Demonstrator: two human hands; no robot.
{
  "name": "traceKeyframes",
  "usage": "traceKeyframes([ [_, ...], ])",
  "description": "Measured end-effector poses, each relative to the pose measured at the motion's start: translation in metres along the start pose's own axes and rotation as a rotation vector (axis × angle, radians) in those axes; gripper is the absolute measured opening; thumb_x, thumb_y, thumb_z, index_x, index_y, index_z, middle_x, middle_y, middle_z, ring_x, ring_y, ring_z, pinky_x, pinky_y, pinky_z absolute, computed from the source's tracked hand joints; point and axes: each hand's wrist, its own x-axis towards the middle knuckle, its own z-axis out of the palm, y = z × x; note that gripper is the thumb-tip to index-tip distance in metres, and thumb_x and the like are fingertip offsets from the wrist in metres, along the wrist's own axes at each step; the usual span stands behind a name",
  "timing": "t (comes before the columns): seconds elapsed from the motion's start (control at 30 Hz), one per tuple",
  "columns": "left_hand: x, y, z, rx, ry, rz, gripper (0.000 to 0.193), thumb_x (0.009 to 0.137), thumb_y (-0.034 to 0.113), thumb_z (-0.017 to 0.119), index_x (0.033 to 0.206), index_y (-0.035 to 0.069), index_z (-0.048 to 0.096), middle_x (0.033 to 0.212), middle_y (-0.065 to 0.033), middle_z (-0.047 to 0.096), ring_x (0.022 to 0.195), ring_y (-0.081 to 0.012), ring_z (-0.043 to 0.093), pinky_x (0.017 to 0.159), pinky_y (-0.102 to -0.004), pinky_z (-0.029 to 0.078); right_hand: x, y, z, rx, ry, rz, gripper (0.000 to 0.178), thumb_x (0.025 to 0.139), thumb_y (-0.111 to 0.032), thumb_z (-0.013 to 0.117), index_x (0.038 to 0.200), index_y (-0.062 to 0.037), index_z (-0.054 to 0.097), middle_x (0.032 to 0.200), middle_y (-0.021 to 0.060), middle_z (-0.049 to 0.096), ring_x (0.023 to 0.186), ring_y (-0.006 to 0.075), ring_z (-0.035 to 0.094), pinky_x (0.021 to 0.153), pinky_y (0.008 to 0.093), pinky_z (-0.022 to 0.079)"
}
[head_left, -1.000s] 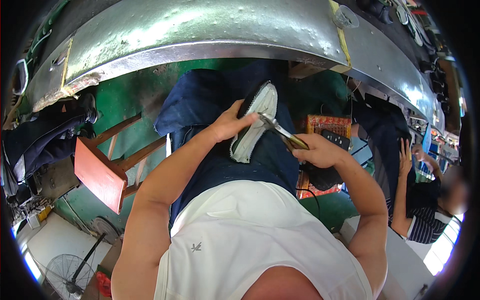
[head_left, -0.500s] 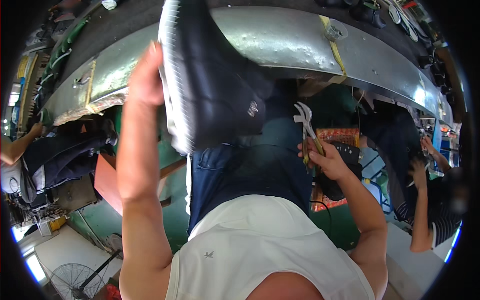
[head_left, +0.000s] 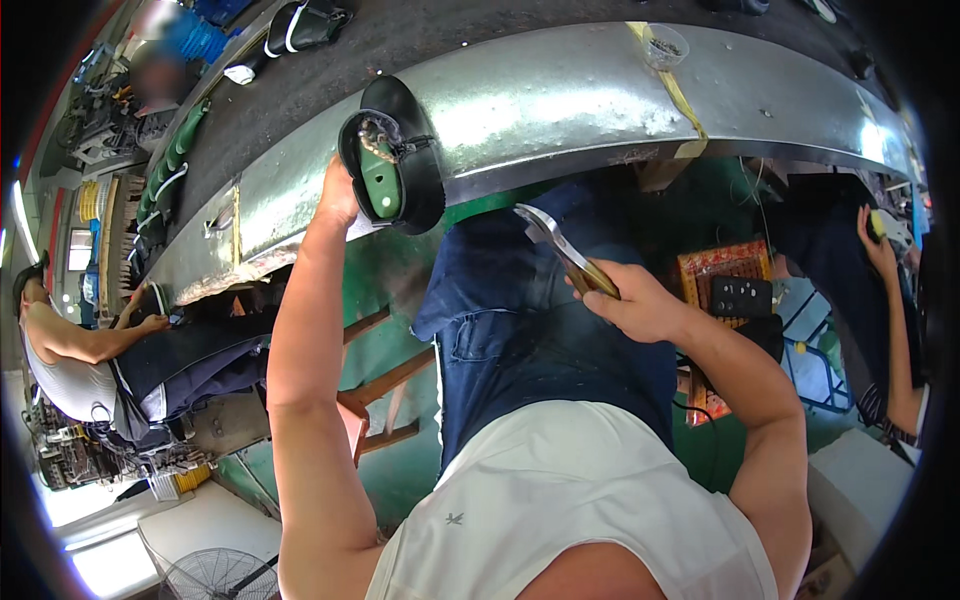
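Note:
At the bench's front edge, my left hand [head_left: 341, 192] is closed around the side of a black boot [head_left: 424, 178]. The boot's opening faces me, and a green shoe last [head_left: 381, 188] shows inside it with some pale material at its top. Most of the boot's sole is turned out of sight. Over my lap, my right hand [head_left: 640, 302] is closed on lasting pincers [head_left: 570, 256] with a silver head and brass-coloured handles. The pincers' head points up and left, toward the boot, with a gap between them.
A long metal-covered bench [head_left: 540, 85] curves across in front, a small clear cup [head_left: 665, 47] of tiny pieces on it. Black footwear [head_left: 300, 25] lies on the dark surface behind. A wooden frame [head_left: 395, 385] stands by my left leg. Co-workers sit at both sides.
The boot has gone from raised close in front, sole edge leftward, to lower at the bench edge with its opening toward me. My right hand has moved left, and the pincers have tilted left.

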Motion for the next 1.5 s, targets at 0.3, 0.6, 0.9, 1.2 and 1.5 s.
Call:
traceKeyframes([
  [0.3,-0.004,0.030,0.015,0.259,-0.025,0.016,0.055,0.107,0.033,0.045,0.156,0.009,0.037,0.144,-0.0155,0.056,0.128,-0.0239,0.057,0.109,-0.0318,0.043,0.043,-0.104,-0.034,-0.664,0.163,-0.419,0.048,0.094,-0.010,0.062,0.137,0.0057,0.049,0.125,0.0261,0.059,0.112,0.0436,0.060,0.097,0.0448,0.049],
  [0.6,0.005,0.055,0.049,0.462,0.053,0.163,0.063,0.108,0.048,0.040,0.150,0.002,0.044,0.155,-0.0269,0.039,0.146,-0.0366,0.037,0.119,-0.0359,0.029,0.060,-0.118,-0.035,-0.835,0.293,-0.250,0.026,0.093,-0.008,0.060,0.114,0.0062,0.056,0.101,0.0250,0.064,0.097,0.0432,0.064,0.086,0.0494,0.051],
  [0.9,0.014,0.067,0.060,0.659,0.022,0.209,0.064,0.105,0.052,0.044,0.152,0.007,0.044,0.153,-0.0370,0.032,0.144,-0.0466,0.035,0.117,-0.0415,0.033,0.052,-0.116,-0.049,-0.640,0.194,-0.145,0.025,0.094,-0.013,0.060,0.110,0.0064,0.059,0.098,0.0282,0.067,0.097,0.0453,0.065,0.084,0.0503,0.051],
  [1.2,0.017,0.089,0.078,0.801,-0.060,0.252,0.079,0.100,0.048,0.057,0.155,-0.001,0.031,0.155,-0.0366,0.026,0.140,-0.0475,0.040,0.115,-0.0425,0.036,0.046,-0.113,-0.059,-0.594,0.130,-0.004,0.025,0.096,-0.016,0.060,0.107,0.0074,0.060,0.097,0.0291,0.067,0.096,0.0453,0.065,0.083,0.0495,0.050],
  [1.5,0.057,0.122,0.121,1.208,0.134,-0.152,0.107,0.081,0.068,0.067,0.147,-0.009,0.035,0.139,-0.0260,0.058,0.131,-0.0365,0.056,0.107,-0.0437,0.046,0.051,-0.088,-0.061,-0.116,-0.117,0.269,0.025,0.101,-0.027,0.058,0.092,-0.0037,0.058,0.076,0.0071,0.059,0.066,0.0148,0.057,0.056,0.0307,0.046],
])
